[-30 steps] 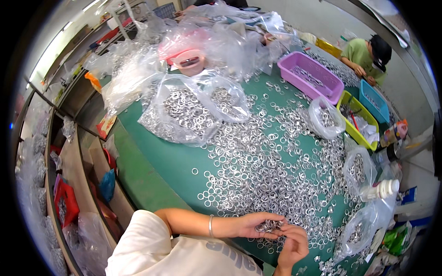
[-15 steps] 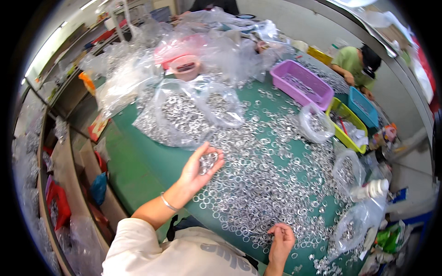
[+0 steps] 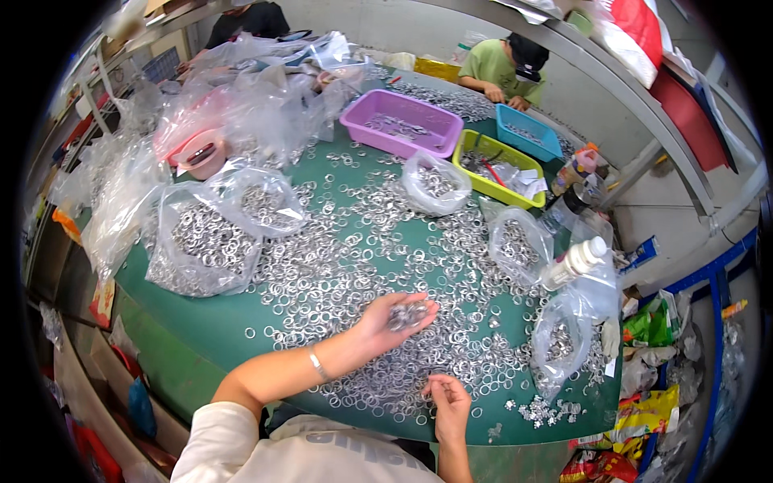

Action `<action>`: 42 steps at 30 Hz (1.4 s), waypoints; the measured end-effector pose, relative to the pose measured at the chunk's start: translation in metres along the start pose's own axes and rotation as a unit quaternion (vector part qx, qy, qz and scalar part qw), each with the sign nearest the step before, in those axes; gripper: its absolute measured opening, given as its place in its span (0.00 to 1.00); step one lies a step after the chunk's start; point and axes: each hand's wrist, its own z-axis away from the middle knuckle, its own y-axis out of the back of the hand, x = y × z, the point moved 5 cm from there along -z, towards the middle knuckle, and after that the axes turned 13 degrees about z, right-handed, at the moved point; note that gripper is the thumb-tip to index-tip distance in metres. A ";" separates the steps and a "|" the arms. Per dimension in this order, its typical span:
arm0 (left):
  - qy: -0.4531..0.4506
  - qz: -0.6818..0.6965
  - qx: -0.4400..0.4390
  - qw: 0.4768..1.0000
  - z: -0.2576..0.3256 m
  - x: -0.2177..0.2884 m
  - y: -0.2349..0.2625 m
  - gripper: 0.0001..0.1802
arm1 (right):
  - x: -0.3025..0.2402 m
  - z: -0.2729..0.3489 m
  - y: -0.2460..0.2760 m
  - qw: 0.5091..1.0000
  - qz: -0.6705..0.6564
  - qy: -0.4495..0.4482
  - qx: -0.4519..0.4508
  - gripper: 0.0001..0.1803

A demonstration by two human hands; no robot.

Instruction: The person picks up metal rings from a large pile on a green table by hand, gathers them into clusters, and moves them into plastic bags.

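Note:
Small silver metal rings [image 3: 378,366] lie in a wide, loose heap over the green table. My left hand [image 3: 377,324], a bangle at its wrist, is palm up with a clump of these rings cupped in its bent fingers, above the heap. Closer to the table's front edge, my right hand [image 3: 451,406] has its thumb and fingertips drawn together at the heap's edge. Whatever is between those fingertips is too small to make out. A separate little pile of silver pieces [image 3: 547,410] lies to the right of that hand.
Clear plastic bags of rings stand at the left [image 3: 211,241], in the middle [image 3: 436,185] and at the right [image 3: 560,342]. Behind them are purple [image 3: 401,149], lime [image 3: 495,189] and blue [image 3: 527,133] baskets. A white bottle [image 3: 573,264] leans at the right. A co-worker [image 3: 507,72] sits across.
My view has swung to the right. My left hand has gone from beside the left bags to over the ring heap, still carrying rings. My right hand stays low near the front edge.

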 end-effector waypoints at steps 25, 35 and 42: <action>-0.162 -0.438 -0.233 0.853 -0.109 -0.064 -0.140 0.23 | -0.018 0.015 0.067 0.958 0.186 0.116 0.186 0.09; -0.328 -0.828 -0.160 0.426 0.127 -0.004 0.048 0.22 | -0.002 0.018 -0.014 0.758 0.599 0.231 -0.114 0.41; -0.303 -0.895 0.005 0.327 0.154 0.001 0.108 0.39 | 0.002 0.007 -0.025 0.715 0.654 0.231 -0.091 0.38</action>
